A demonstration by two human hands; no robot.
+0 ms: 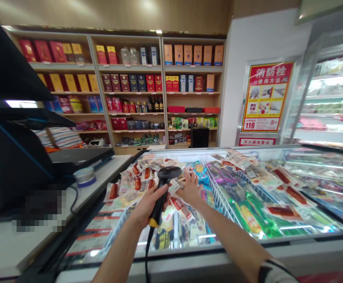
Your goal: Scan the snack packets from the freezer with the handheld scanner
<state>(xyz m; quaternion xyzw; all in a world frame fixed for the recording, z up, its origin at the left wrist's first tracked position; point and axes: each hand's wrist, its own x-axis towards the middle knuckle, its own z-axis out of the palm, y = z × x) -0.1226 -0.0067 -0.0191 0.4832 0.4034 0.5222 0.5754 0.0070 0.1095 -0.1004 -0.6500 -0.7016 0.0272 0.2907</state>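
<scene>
My left hand (147,204) is wrapped round the handle of a black barcode scanner (164,188) with a yellow base, its head pointing away over the freezer. My right hand (190,188) reaches forward past the scanner, fingers closed on the edge of a flat snack packet (186,175) lying among the packets on the freezer lid. A black cord hangs down from the scanner handle.
A glass-topped chest freezer (277,239) holds many packaged foods in wire baskets. A black till screen (9,118) stands on a white counter (112,169) at left. Wooden shelves (159,94) of boxed goods line the back wall. A chilled cabinet (330,98) stands at right.
</scene>
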